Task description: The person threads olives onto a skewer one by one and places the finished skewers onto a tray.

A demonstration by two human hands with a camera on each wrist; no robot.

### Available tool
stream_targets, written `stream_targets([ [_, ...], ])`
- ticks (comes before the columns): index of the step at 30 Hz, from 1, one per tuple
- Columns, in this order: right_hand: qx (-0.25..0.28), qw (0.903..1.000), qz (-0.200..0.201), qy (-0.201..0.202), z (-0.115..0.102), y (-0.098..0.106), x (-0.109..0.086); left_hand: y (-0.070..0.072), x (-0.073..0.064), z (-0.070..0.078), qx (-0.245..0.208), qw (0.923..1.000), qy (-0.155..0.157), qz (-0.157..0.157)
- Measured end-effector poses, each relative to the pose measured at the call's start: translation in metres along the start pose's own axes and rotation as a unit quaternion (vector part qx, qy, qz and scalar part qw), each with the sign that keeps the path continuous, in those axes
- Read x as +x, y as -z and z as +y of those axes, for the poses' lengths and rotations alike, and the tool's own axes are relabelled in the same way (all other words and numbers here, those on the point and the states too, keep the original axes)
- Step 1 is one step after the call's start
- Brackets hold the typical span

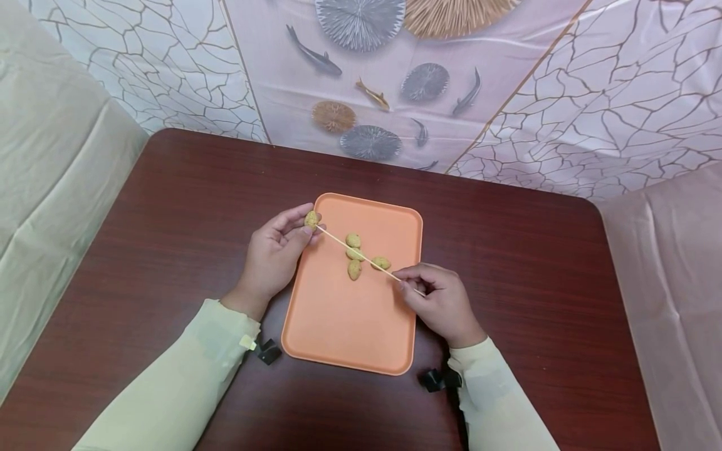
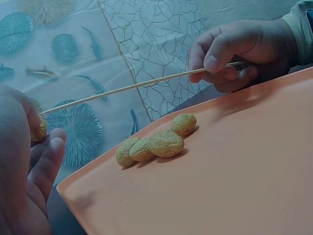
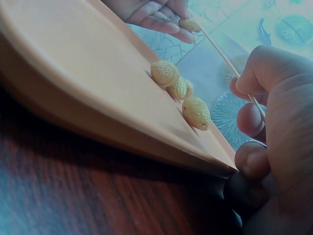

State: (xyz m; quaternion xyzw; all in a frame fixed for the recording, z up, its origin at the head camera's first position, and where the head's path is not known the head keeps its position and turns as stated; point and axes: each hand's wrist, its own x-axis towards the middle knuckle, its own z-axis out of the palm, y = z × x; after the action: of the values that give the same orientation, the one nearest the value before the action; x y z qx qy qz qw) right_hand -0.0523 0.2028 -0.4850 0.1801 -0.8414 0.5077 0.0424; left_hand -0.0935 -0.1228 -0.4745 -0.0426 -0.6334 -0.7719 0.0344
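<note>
In the head view my left hand [image 1: 271, 257] pinches a small wrinkled yellow oval fruit [image 1: 311, 218] between thumb and fingers, above the tray's upper left edge. My right hand [image 1: 440, 299] grips a thin wooden skewer [image 1: 335, 237] near its other end, thumb against curled fingers. The skewer slants across the tray, its far tip meeting the held fruit; how deep it goes in, I cannot tell. Beneath it, several similar fruits [image 2: 167, 143] lie on the orange tray [image 1: 350, 326]. Most touch in a row, and another fruit [image 3: 196, 113] sits apart nearer my right hand.
The rectangular tray has a low raised rim and rests on a dark reddish wooden table [image 1: 519, 263]. Behind the table hangs a patterned cloth [image 1: 282, 75] with fish and round motifs. Pale fabric [image 1: 51, 156] borders both sides. Dark wrist-worn cameras [image 1: 267, 352] hang by the sleeves.
</note>
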Motion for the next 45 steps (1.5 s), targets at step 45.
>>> stream_targets([
  [45,0.013,0.9998,0.016,0.003,-0.002,-0.0029,0.0004,0.0002,0.0018,0.0041,-0.079,0.996,0.029,0.031],
])
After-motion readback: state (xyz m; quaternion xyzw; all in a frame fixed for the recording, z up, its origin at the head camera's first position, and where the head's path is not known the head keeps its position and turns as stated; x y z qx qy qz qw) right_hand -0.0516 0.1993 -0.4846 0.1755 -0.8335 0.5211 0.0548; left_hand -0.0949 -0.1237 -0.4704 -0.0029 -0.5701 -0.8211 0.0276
